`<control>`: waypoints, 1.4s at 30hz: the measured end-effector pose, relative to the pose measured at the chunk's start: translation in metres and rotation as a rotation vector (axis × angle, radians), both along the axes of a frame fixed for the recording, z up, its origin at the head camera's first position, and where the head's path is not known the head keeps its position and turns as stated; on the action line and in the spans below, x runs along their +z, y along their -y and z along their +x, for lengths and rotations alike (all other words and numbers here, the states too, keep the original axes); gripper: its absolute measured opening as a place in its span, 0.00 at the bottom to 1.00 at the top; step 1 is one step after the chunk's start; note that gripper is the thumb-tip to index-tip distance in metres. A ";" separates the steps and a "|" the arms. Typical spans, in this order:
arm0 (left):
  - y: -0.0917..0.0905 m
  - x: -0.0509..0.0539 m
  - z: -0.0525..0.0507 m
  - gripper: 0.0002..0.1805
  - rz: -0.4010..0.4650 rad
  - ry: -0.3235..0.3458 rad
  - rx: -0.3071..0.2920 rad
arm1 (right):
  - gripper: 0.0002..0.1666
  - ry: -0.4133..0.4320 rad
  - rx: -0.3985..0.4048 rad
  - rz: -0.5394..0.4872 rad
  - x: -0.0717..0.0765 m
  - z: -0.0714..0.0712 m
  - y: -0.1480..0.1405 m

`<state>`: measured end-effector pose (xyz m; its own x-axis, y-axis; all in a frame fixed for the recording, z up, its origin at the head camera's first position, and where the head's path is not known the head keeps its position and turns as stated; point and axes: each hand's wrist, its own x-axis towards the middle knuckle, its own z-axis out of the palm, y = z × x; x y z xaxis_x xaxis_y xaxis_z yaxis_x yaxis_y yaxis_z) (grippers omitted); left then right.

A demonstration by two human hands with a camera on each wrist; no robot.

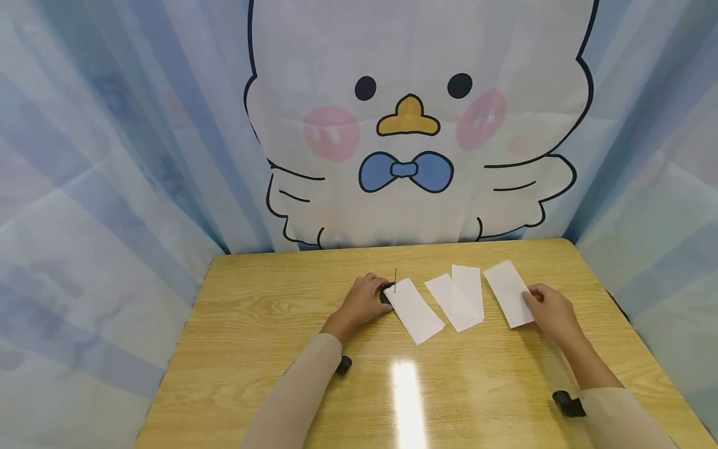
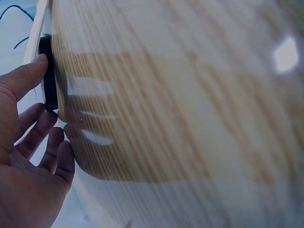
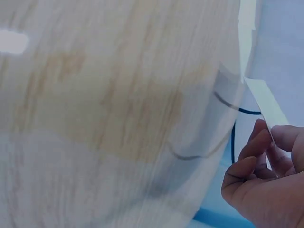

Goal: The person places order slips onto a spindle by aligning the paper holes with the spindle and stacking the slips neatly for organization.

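My left hand [image 1: 363,300] grips a black base [image 1: 386,293] by its edge, thumb on one side and fingers on the other; the left wrist view shows the dark base [image 2: 49,76] from the side. A thin upright spike [image 1: 395,278] rises there. A white paper slip [image 1: 417,315] lies with its upper left corner at the spike; whether it is pierced I cannot tell. At the right, my right hand [image 1: 552,312] pinches a white paper slip [image 1: 507,294] between thumb and fingers. That slip [image 3: 268,102] appears nearly edge-on in the right wrist view.
Two overlapping groups of white slips, a left one [image 1: 449,302] and a right one [image 1: 470,287], lie between the hands. The wooden table [image 1: 252,312] ends at a curtain [image 1: 404,212] with a cartoon bird. Black wrist-worn pieces show near both sleeves.
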<state>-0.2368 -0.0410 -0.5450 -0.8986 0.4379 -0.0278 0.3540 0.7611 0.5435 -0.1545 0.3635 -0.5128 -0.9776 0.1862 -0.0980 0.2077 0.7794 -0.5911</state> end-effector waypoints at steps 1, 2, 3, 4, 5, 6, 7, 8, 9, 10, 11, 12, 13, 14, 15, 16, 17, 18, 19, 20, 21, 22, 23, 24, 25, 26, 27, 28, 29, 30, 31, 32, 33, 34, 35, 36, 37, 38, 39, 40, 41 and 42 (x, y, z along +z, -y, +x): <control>0.000 0.000 0.000 0.32 -0.002 0.004 0.002 | 0.30 -0.006 -0.001 0.001 0.002 0.000 0.000; 0.000 0.000 0.000 0.33 0.000 0.010 0.005 | 0.30 -0.010 0.000 0.001 0.003 0.000 0.001; 0.000 0.000 0.001 0.33 0.001 0.016 0.008 | 0.30 -0.019 -0.002 0.000 0.005 0.000 0.001; 0.000 0.000 0.001 0.33 0.005 0.022 0.012 | 0.30 -0.027 -0.002 0.002 0.006 -0.001 0.001; 0.000 0.000 0.001 0.34 0.011 0.028 0.017 | 0.31 -0.033 -0.003 0.002 0.007 -0.001 0.002; 0.000 0.000 0.002 0.34 0.015 0.033 0.020 | 0.30 -0.042 -0.004 0.000 0.009 -0.002 0.003; 0.001 0.001 0.002 0.35 0.020 0.040 0.024 | 0.31 -0.050 -0.003 0.002 0.011 -0.003 0.004; 0.001 0.001 0.002 0.35 0.028 0.043 0.028 | 0.31 -0.058 -0.003 -0.003 0.013 -0.003 0.005; 0.002 0.002 0.002 0.35 0.038 0.047 0.032 | 0.31 -0.066 -0.004 -0.006 0.016 -0.004 0.007; 0.003 0.003 0.002 0.35 0.049 0.056 0.037 | 0.32 -0.071 0.000 -0.009 0.018 -0.004 0.008; 0.003 0.004 0.002 0.35 0.067 0.070 0.044 | 0.32 -0.079 0.002 -0.014 0.021 -0.004 0.010; 0.004 0.006 0.002 0.35 0.082 0.084 0.050 | 0.32 -0.087 0.007 -0.018 0.023 -0.005 0.011; 0.005 0.008 0.002 0.35 0.099 0.100 0.056 | 0.32 -0.093 0.013 -0.023 0.026 -0.004 0.013; 0.006 0.010 0.003 0.34 0.119 0.116 0.062 | 0.32 -0.099 0.018 -0.026 0.028 -0.004 0.014; 0.008 0.012 0.003 0.34 0.136 0.130 0.068 | 0.32 -0.105 0.021 -0.027 0.030 -0.004 0.016; 0.009 0.015 0.003 0.34 0.148 0.139 0.073 | 0.32 -0.111 0.026 -0.032 0.031 -0.004 0.017; 0.010 0.017 0.003 0.34 0.162 0.143 0.077 | 0.32 -0.119 0.027 -0.036 0.033 -0.005 0.019; 0.011 0.020 0.003 0.33 0.174 0.144 0.083 | 0.32 -0.127 0.029 -0.037 0.035 -0.005 0.021; 0.013 0.023 0.003 0.33 0.192 0.146 0.088 | 0.32 -0.134 0.029 -0.042 0.037 -0.006 0.022; 0.014 0.026 0.003 0.33 0.213 0.146 0.093 | 0.32 -0.141 0.028 -0.045 0.039 -0.006 0.024; 0.015 0.029 0.003 0.32 0.234 0.143 0.096 | 0.32 -0.147 0.027 -0.050 0.041 -0.007 0.026; 0.016 0.032 0.003 0.32 0.259 0.142 0.099 | 0.31 -0.155 0.026 -0.052 0.043 -0.008 0.029; 0.017 0.036 0.003 0.31 0.282 0.141 0.100 | 0.31 -0.160 0.023 -0.052 0.045 -0.009 0.031; 0.018 0.039 0.003 0.31 0.303 0.137 0.100 | 0.30 -0.169 0.024 -0.055 0.048 -0.009 0.033; 0.018 0.043 0.003 0.30 0.317 0.124 0.097 | 0.30 -0.174 0.024 -0.058 0.050 -0.010 0.036; 0.019 0.046 0.003 0.29 0.326 0.108 0.094 | 0.30 -0.180 0.025 -0.061 0.052 -0.011 0.038; 0.019 0.050 0.004 0.28 0.331 0.092 0.094 | 0.30 -0.185 0.027 -0.067 0.055 -0.011 0.041; 0.020 0.054 0.004 0.28 0.337 0.077 0.092 | 0.29 -0.189 0.029 -0.074 0.058 -0.011 0.044; 0.020 0.058 0.005 0.27 0.337 0.059 0.088 | 0.29 -0.193 0.033 -0.081 0.060 -0.011 0.047; 0.020 0.062 0.005 0.27 0.343 0.038 0.082 | 0.28 -0.199 0.037 -0.089 0.062 -0.011 0.049; 0.019 0.066 0.005 0.26 0.344 0.020 0.080 | 0.28 -0.198 0.040 -0.098 0.065 -0.011 0.052; 0.019 0.070 0.005 0.26 0.346 0.004 0.074 | 0.28 -0.200 0.044 -0.108 0.067 -0.011 0.055; 0.019 0.074 0.005 0.26 0.349 -0.009 0.067 | 0.28 -0.201 0.048 -0.116 0.070 -0.011 0.059; 0.018 0.078 0.005 0.25 0.352 -0.022 0.058 | 0.28 -0.201 0.051 -0.125 0.072 -0.012 0.061; 0.017 0.081 0.005 0.25 0.354 -0.034 0.050 | 0.28 -0.201 0.054 -0.133 0.074 -0.012 0.065; 0.017 0.084 0.005 0.25 0.359 -0.045 0.043 | 0.28 -0.202 0.058 -0.140 0.076 -0.012 0.068; 0.016 0.087 0.005 0.25 0.361 -0.050 0.038 | 0.28 -0.203 0.063 -0.145 0.078 -0.013 0.071; 0.016 0.090 0.006 0.25 0.369 -0.054 0.031 | 0.27 -0.206 0.068 -0.148 0.079 -0.014 0.074; 0.015 0.093 0.006 0.25 0.374 -0.055 0.027 | 0.27 -0.207 0.074 -0.152 0.081 -0.015 0.077; 0.015 0.095 0.007 0.24 0.378 -0.058 0.024 | 0.27 -0.208 0.081 -0.153 0.083 -0.016 0.080; 0.014 0.098 0.007 0.24 0.381 -0.061 0.022 | 0.26 -0.211 0.090 -0.155 0.084 -0.016 0.082; 0.013 0.100 0.007 0.24 0.382 -0.063 0.021 | 0.26 -0.213 0.099 -0.156 0.085 -0.017 0.085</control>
